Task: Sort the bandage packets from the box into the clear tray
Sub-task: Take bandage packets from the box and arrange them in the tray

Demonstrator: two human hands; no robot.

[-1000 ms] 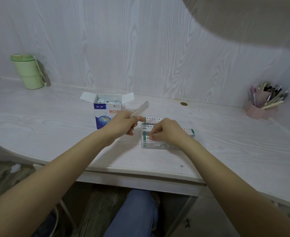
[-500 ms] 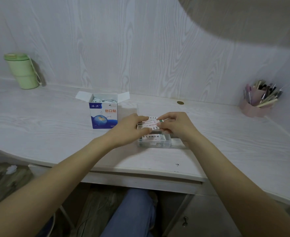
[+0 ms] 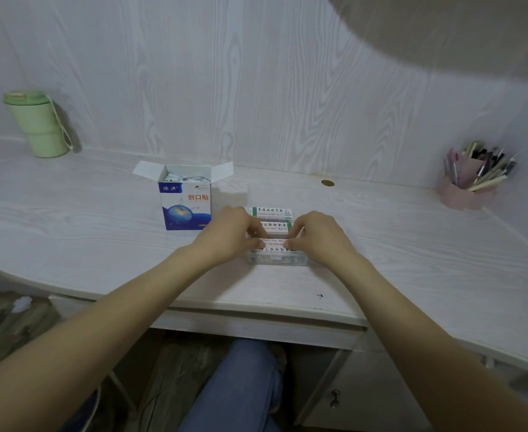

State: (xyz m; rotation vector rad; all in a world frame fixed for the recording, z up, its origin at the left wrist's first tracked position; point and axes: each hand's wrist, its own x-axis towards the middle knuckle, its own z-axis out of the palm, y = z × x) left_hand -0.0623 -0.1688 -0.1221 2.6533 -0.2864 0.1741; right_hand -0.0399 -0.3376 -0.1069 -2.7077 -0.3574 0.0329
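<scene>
Both hands have lowered the white paper bandage packet [image 3: 273, 243] onto the clear plastic tray [image 3: 275, 260]; left hand [image 3: 228, 236] and right hand [image 3: 320, 238] pinch its ends, right of the blue-and-white cardboard box [image 3: 185, 207].

Desk [image 3: 100, 244] whitewashed wood-grain, matt; box [image 3: 185, 207] glossy card; tray [image 3: 276, 260] clear plastic.

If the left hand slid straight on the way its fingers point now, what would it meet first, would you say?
Most likely the right hand: the left hand points rightward along the bandage packet they both pinch above the clear tray, though depth is uncertain.
</scene>
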